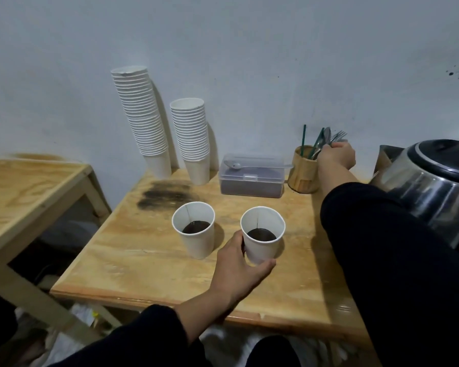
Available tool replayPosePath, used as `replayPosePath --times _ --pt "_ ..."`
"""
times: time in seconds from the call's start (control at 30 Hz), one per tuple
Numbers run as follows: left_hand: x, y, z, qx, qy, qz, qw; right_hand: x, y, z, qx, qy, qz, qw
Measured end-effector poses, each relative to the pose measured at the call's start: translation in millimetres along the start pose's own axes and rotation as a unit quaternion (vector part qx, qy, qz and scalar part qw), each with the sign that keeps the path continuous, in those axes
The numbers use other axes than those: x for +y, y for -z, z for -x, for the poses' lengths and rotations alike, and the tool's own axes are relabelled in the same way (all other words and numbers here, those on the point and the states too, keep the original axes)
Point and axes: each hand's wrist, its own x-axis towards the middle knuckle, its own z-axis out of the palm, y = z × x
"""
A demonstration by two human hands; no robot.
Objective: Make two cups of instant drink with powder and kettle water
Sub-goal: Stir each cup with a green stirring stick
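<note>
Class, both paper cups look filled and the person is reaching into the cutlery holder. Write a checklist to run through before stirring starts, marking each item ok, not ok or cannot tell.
1. Both cups hold dark liquid: left cup and right cup: ok.
2. Right cup steadied: the left hand wraps its base: ok.
3. Left cup steadied: nothing holds it: not ok.
4. Stirrer chosen: the right hand grips utensils in the wooden holder, but which one: cannot tell.
5. Powder box closed, plastic spoon lying on its lid: ok.
6. Kettle clear of the reaching arm: cannot tell.
</note>
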Motion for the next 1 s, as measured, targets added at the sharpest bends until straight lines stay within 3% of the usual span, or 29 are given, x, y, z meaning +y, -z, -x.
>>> replayPosePath --times 0.8,1.0 --pt "-1 -1 -1 0.006 -0.011 -0.002 1.0 -4 -6 -11 0.009 -0.029 -0.017 0.999" --pt "-1 -1 -1 0.005 -0.011 -0.002 1.0 -6 -4 -9 -0.009 -0.019 0.024 1.0"
